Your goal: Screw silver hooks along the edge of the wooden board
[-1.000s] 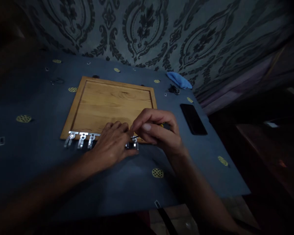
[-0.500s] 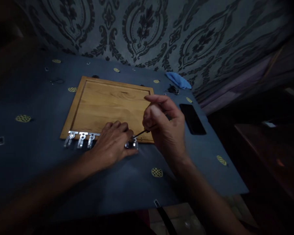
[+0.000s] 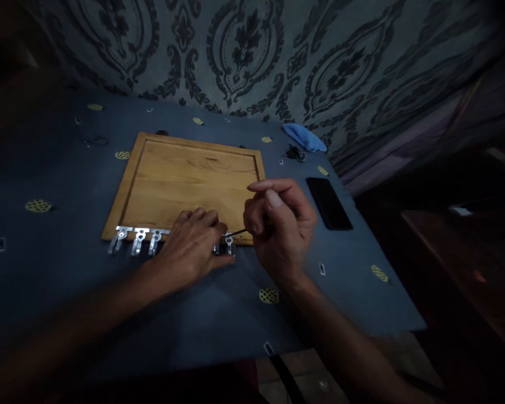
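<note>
A framed wooden board (image 3: 185, 185) lies on the table. Along its near edge runs a metal hook rail (image 3: 140, 234) with several silver hooks hanging over the edge. My left hand (image 3: 192, 242) grips the rail towards its right part, fingers over the board and thumb below by the hooks, hiding the middle hooks. In my closed right hand (image 3: 283, 227) is a screwdriver (image 3: 237, 232); its thin dark shaft points left, nearly level, with the tip at the rail's right end beside my left fingers. Most of its handle is hidden in my palm.
A black phone (image 3: 329, 203) lies right of the board on the blue patterned tablecloth (image 3: 88, 314). Behind it are a small dark object (image 3: 295, 153) and a blue cloth (image 3: 304, 137). A thin dark item (image 3: 96, 140) lies at the far left. A patterned wall (image 3: 244, 50) rises behind.
My right hand has dropped slightly towards the table, and the screwdriver now lies flatter, its tip still at the rail's right end. My left hand stays in place.
</note>
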A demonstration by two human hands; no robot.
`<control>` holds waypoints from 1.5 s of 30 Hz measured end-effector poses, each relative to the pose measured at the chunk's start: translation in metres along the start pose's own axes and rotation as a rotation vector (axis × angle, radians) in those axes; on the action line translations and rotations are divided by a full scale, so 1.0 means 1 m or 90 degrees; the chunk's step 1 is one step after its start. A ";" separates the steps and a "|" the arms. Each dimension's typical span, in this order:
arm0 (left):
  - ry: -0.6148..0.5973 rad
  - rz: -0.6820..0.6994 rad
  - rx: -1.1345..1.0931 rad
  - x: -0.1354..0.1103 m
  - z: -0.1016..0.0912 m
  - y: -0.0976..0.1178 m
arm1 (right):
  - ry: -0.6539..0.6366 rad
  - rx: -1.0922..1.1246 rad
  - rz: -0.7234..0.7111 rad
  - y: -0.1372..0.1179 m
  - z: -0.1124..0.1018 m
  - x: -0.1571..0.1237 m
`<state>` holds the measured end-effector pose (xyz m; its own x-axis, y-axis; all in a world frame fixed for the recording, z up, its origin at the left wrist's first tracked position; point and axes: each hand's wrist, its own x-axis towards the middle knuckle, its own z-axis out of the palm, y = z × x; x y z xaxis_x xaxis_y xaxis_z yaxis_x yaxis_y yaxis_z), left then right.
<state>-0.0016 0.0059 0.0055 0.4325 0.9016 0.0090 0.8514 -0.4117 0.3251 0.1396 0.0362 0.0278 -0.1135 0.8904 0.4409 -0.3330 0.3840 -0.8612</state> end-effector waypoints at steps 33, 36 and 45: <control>-0.026 -0.007 0.013 0.001 -0.003 0.000 | 0.088 0.058 0.004 -0.004 -0.014 -0.002; -0.015 -0.003 0.015 0.000 -0.001 0.000 | 0.083 0.058 0.000 -0.003 -0.010 -0.002; -0.024 0.001 0.006 0.001 -0.004 0.000 | 0.050 0.023 -0.010 0.000 -0.009 -0.005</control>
<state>-0.0024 0.0072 0.0088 0.4442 0.8956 -0.0258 0.8535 -0.4142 0.3162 0.1483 0.0340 0.0237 -0.0342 0.9017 0.4310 -0.3682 0.3895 -0.8442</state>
